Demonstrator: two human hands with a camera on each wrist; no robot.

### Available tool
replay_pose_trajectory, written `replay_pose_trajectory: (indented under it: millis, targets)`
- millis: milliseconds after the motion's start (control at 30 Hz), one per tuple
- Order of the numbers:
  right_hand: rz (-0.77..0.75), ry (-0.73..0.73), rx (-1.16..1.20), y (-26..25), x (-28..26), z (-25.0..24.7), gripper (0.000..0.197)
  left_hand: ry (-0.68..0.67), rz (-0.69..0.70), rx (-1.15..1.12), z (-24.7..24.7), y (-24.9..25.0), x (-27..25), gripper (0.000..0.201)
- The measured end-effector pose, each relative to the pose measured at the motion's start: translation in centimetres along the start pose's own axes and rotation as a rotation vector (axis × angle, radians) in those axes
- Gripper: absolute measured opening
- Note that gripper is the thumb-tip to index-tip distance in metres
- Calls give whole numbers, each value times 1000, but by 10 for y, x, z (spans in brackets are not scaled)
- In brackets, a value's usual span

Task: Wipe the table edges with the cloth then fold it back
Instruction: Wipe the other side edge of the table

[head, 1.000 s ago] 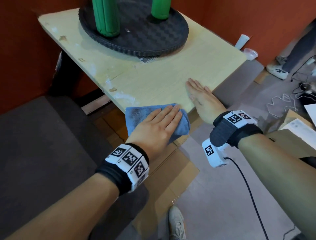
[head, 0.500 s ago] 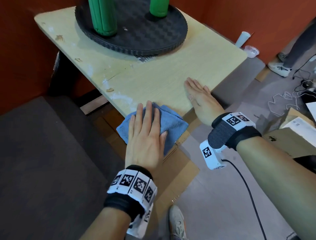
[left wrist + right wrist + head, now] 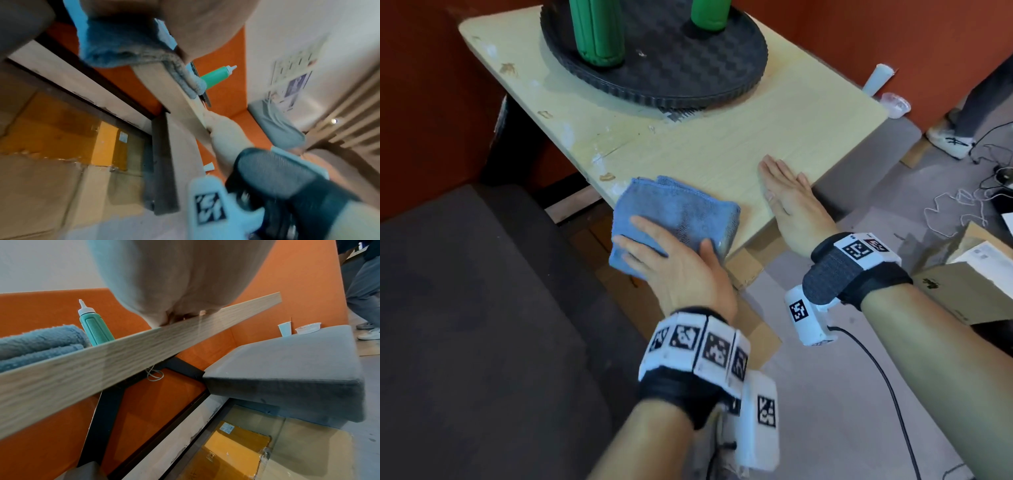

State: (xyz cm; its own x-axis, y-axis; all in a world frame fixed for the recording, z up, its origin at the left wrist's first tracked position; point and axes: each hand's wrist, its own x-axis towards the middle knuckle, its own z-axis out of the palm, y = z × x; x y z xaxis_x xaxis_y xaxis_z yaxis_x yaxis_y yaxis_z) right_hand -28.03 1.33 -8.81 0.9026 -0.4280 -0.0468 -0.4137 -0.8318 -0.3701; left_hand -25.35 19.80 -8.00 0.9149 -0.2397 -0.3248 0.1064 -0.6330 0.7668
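A folded blue cloth (image 3: 681, 212) lies on the near-left corner of the pale wooden table (image 3: 722, 150) and hangs over its left edge. My left hand (image 3: 671, 260) presses on the cloth with straight, spread fingers and the thumb alongside. In the left wrist view the cloth (image 3: 115, 45) wraps over the table edge (image 3: 164, 84) beneath my palm. My right hand (image 3: 791, 202) lies flat on the tabletop by the near edge, right of the cloth and apart from it. The right wrist view has the cloth (image 3: 37, 340) above the table edge (image 3: 144, 350).
A round black tray (image 3: 688, 68) holding two green bottles (image 3: 597, 31) fills the far part of the table. A dark seat (image 3: 465, 308) is close on the left, a grey cushion (image 3: 859, 192) on the right. Cardboard (image 3: 753, 270) covers the floor; a box (image 3: 969, 284) and cables lie right.
My left hand slid the cloth leftward along the near edge to the left corner and turned with it. The right hand stayed flat in place.
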Motion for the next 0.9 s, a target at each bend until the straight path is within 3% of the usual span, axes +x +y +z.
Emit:
replay_pose_trajectory:
  millis: [133,200,367,467,600,800,900]
  targets:
    - [4,-12,9,1,0,2,50,81,-160,-120,-3,16,35,99]
    - [6,-13,11,1,0,1,50,109,-146,-122,-5,16,38,100]
    - [15,4,8,0,0,4,51,-40,-30,-109,3,0,0,91]
    - [17,19,17,-1,1,4,50,-43,-86,-139,0,4,14,98]
    - [17,-1,19,-1,0,1,50,46,-165,-233,-1,8,35,97]
    - [31,-52,9,-4,1,-5,52,246,-163,-96,-13,22,75,94]
    - [4,-37,13,-12,4,-7,51,198,-101,-76,-19,19,79,88]
